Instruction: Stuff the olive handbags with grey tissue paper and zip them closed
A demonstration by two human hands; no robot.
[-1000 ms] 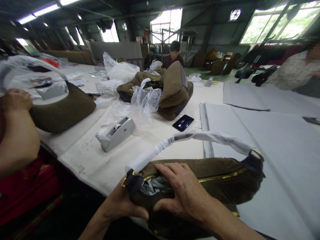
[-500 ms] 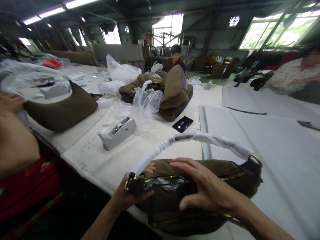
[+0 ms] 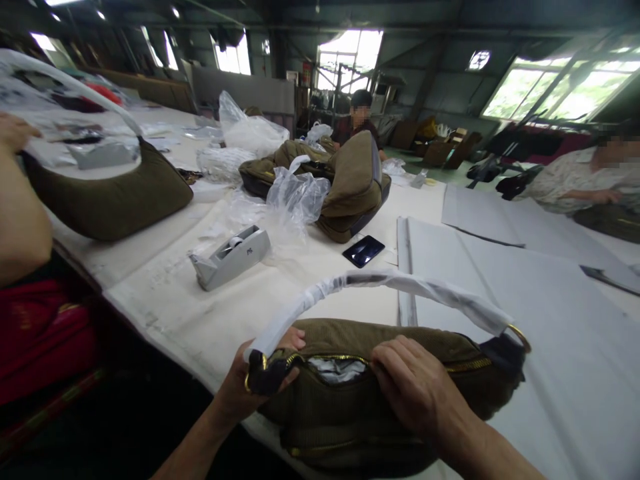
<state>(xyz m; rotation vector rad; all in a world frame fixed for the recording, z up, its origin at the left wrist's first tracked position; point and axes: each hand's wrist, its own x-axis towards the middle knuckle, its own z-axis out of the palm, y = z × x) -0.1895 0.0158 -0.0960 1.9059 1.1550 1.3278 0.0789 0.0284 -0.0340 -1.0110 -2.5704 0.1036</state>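
An olive corduroy bag point(image 3: 345, 413) lies in front of me, its gold top zipper partly open over pale stuffing. Its handle point(image 3: 380, 279) arches up, wrapped in white material. My left hand point(image 3: 250, 383) grips the bag's left end beside the gold ring, thumb and fingers on either side of it. At the zipper's edge, right of the opening, my right hand point(image 3: 413, 383) is closed with its fingers bent onto the bag; the fingertips are partly hidden.
A grey tape dispenser point(image 3: 233, 257) and a phone point(image 3: 364, 251) lie beyond the bag. Farther back are stacked olive bags point(image 3: 350, 183) and clear plastic point(image 3: 297, 197). At left, a person's arm point(image 3: 23, 200) is by another olive bag point(image 3: 110, 193). Grey sheets point(image 3: 500, 287) lie right.
My right hand has gone from spread fingers above the bag to closed fingers on the zipper's edge. The bag at far left is raised and shifted left in view.
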